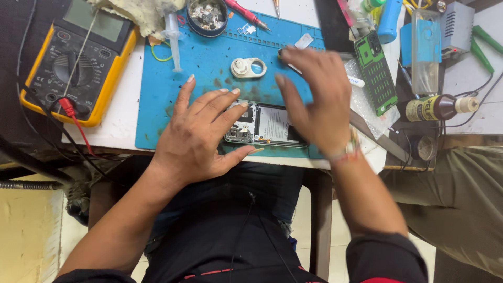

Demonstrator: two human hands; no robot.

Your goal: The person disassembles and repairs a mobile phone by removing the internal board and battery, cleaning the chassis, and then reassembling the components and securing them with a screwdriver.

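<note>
An opened phone (264, 124) lies back-off on the blue work mat (209, 57), its camera end toward the left. My left hand (201, 133) rests on that left end, with the fingertips on the phone's upper edge and the thumb along its lower edge. My right hand (317, 99) hovers over the phone's right end, fingers spread and empty, reaching toward a thin white-tipped tool (356, 81) on the mat's far edge. A small white camera frame part (249, 67) sits on the mat just beyond the phone.
A yellow multimeter (78, 57) with a red probe lead sits at the left. A syringe (173, 36), a round dish of small parts (207, 15), a green circuit board (375, 71), a brown bottle (437, 107) and a flat metal blade (380, 139) surround the mat. Another person's trouser leg (461, 204) is at the right.
</note>
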